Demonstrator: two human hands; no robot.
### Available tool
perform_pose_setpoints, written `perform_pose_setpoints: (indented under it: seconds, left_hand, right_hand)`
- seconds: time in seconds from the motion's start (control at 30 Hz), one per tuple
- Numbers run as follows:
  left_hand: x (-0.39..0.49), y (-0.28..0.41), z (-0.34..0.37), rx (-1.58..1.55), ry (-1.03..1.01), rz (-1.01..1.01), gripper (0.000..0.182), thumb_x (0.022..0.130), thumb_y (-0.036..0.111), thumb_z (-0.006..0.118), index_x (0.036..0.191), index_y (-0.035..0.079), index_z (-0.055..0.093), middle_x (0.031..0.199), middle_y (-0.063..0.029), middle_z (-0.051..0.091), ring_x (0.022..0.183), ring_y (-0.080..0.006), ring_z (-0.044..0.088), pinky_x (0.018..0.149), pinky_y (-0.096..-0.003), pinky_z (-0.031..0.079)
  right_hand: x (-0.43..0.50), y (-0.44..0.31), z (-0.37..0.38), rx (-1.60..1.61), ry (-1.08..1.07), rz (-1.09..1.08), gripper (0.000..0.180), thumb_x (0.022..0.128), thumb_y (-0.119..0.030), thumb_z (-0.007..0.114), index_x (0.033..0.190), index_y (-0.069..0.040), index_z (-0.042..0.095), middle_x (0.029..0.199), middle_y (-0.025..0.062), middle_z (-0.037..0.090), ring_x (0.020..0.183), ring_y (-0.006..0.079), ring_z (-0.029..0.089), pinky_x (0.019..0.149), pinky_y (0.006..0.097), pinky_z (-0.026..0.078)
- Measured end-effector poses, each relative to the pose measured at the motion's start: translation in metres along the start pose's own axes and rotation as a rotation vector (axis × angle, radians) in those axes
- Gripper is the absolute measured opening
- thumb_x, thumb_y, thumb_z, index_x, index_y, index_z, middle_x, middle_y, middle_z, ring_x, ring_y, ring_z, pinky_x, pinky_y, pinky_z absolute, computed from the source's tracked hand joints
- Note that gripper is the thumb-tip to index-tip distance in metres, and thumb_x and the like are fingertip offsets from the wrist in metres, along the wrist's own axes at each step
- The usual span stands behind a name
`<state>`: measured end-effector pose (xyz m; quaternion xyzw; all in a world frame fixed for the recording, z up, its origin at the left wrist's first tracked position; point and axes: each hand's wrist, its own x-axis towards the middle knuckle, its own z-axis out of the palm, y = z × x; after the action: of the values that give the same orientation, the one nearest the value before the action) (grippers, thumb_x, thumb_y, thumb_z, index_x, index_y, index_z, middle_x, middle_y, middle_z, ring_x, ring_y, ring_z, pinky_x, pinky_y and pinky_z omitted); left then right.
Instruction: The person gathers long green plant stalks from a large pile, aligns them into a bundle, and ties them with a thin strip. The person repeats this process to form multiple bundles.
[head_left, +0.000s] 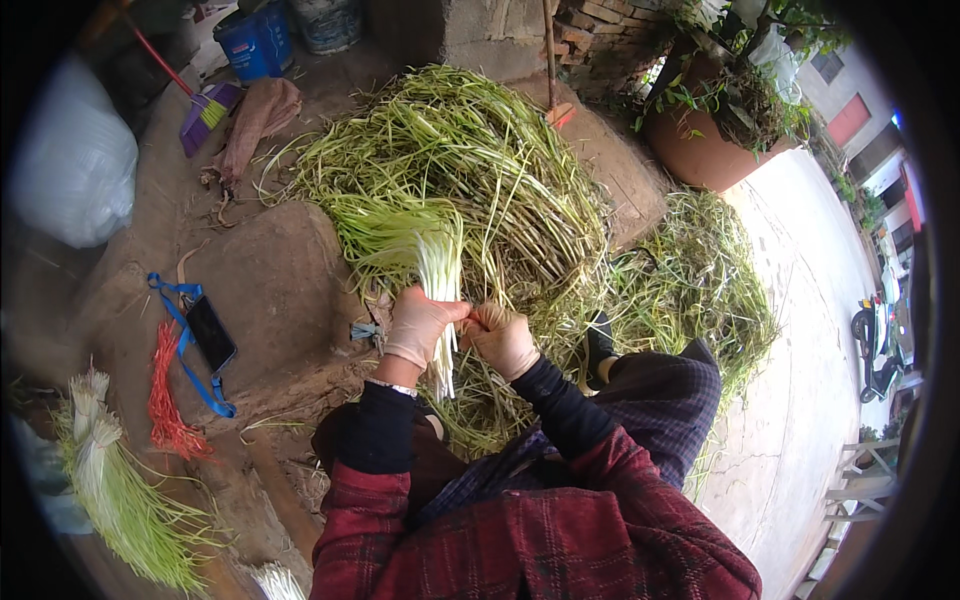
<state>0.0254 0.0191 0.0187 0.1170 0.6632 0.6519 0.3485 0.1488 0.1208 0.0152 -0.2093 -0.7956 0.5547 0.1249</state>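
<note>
My left hand (420, 328), in a thin pale glove, grips a bunch of leafy stalks (439, 270) that look like blanched chives. Their white ends hang below the fist, and the green leaves droop over the heap beyond. Close beside it, my right hand (504, 339), gloved too, has its fingers drawn together at the left thumb. Whether something thin is pinched there is hidden. In front of both hands rises a large heap of long green and yellowed stalks (480, 157). More loose stalks and trimmings (690, 292) lie to the right, by a shoe.
At left, a phone (210, 334) on a blue lanyard and red ties (171, 397) lie on an earthen ledge. Bundled chives (124, 487) are at lower left. A purple broom (204, 120), a blue bucket (253, 41) and a potted plant (694, 127) stand farther back.
</note>
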Motion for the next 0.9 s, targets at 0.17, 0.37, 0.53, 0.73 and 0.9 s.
perform_pose_setpoints:
  seconds: [0.17, 0.37, 0.53, 0.73, 0.9]
  left_hand:
    - [0.000, 0.001, 0.002, -0.111, -0.008, -0.033, 0.020, 0.075, 0.000, 0.077, 0.092, -0.008, 0.071, 0.080, -0.0105, 0.071, 0.064, -0.0161, 0.067, 0.060, -0.0275, 0.053]
    - [-0.001, 0.014, -0.002, -0.288, 0.007, 0.022, 0.023, 0.075, -0.002, 0.074, 0.096, -0.010, 0.069, 0.076, -0.0118, 0.069, 0.059, -0.0170, 0.064, 0.055, -0.0271, 0.051]
    - [-0.007, 0.022, -0.008, -0.287, 0.034, 0.001, 0.026, 0.075, -0.003, 0.073, 0.099, -0.011, 0.068, 0.077, -0.0122, 0.069, 0.059, -0.0167, 0.064, 0.052, -0.0268, 0.050]
    - [-0.007, 0.035, -0.027, -0.319, 0.136, 0.091, 0.024, 0.073, -0.006, 0.073, 0.096, -0.011, 0.066, 0.080, -0.0129, 0.068, 0.059, -0.0182, 0.063, 0.056, -0.0283, 0.051]
    - [-0.010, 0.041, -0.045, -0.298, 0.198, 0.161, 0.022, 0.075, -0.004, 0.071, 0.096, -0.009, 0.066, 0.079, -0.0126, 0.067, 0.061, -0.0182, 0.063, 0.058, -0.0286, 0.050]
  right_hand:
    - [-0.005, 0.012, -0.006, -0.102, 0.056, -0.108, 0.007, 0.092, -0.010, 0.068, 0.092, -0.004, 0.066, 0.073, 0.0091, 0.068, 0.061, 0.0146, 0.068, 0.056, 0.0283, 0.053]
    - [-0.026, 0.046, -0.044, -0.313, 0.150, -0.268, 0.005, 0.090, -0.004, 0.068, 0.094, -0.004, 0.066, 0.070, 0.0048, 0.067, 0.062, 0.0133, 0.069, 0.057, 0.0286, 0.054]
    - [-0.053, 0.115, -0.110, -0.556, 0.288, -0.115, 0.014, 0.088, -0.019, 0.073, 0.084, -0.008, 0.065, 0.064, 0.0085, 0.066, 0.061, 0.0274, 0.067, 0.057, 0.0378, 0.054]
    - [-0.087, 0.224, -0.157, -1.242, -0.049, 0.243, 0.030, 0.093, -0.033, 0.060, 0.080, -0.008, 0.067, 0.078, 0.0153, 0.070, 0.072, 0.0357, 0.070, 0.063, 0.0462, 0.056]
    - [-0.097, 0.216, -0.161, -1.224, -0.410, 0.442, 0.055, 0.091, -0.030, 0.061, 0.138, -0.003, 0.050, 0.099, 0.0170, 0.073, 0.090, 0.0329, 0.072, 0.077, 0.0425, 0.057]
